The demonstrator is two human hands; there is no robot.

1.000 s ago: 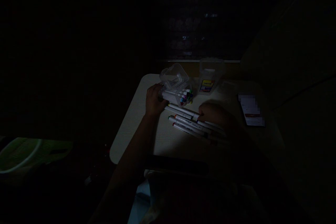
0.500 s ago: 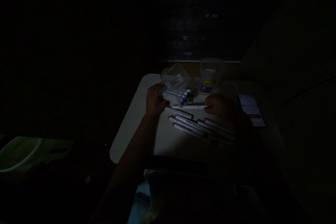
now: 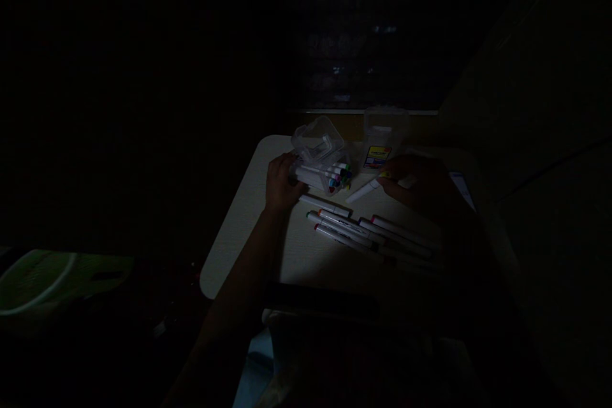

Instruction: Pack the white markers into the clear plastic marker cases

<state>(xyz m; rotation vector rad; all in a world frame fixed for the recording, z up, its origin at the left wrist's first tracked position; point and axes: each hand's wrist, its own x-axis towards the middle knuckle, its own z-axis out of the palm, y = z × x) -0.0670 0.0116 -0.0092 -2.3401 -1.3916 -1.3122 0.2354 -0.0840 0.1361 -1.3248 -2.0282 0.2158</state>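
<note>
A white marker is pinched at one end in the right hand, its free end slanting down toward the case. The left hand has its grip closed on that clear case, which lies tipped with coloured caps showing. Just below the held marker, more markers lie loose on the surface. Beyond the grip stands a labelled box.

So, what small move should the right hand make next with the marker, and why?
Probably swing the marker left, toward the open mouth of the clear case. The right hand holds it tilted, tip near that mouth, where coloured caps already show. The left hand steadies the case on its side, and more markers lie loose on the table.
</note>
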